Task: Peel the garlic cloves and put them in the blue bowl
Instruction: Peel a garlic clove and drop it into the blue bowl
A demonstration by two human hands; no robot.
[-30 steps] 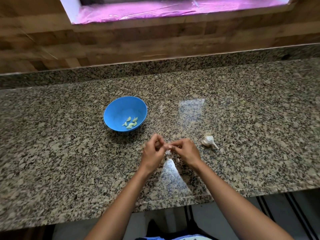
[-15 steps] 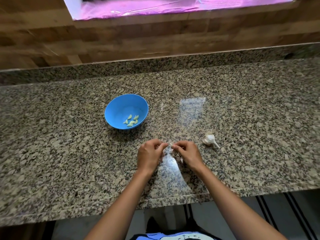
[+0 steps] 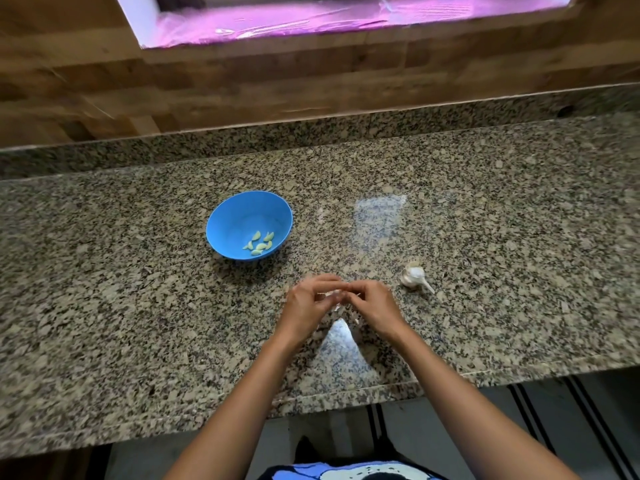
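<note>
My left hand (image 3: 306,306) and right hand (image 3: 372,306) together over the counter (image 3: 138,306), fingertips pinching a garlic clove (image 3: 329,295), peeled cloves (image 3: 259,242) lay in the blue bowl (image 3: 239,216), garlic bulb (image 3: 414,276) near my right hand.

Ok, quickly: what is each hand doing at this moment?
Left hand: fingers curled, pinching the garlic clove.
Right hand: fingers curled, pinching the same clove from the other side.

Speckled stone, smooth plastic, papery skin

A polished, glossy granite countertop (image 3: 138,306) is seen across the middle of the frame; a smooth, plastic-looking blue bowl (image 3: 239,216) is set on it left of centre, a dry, papery-skinned garlic bulb (image 3: 414,276) right of centre, and matt wood-grain wall panelling (image 3: 311,77) runs above.
</note>
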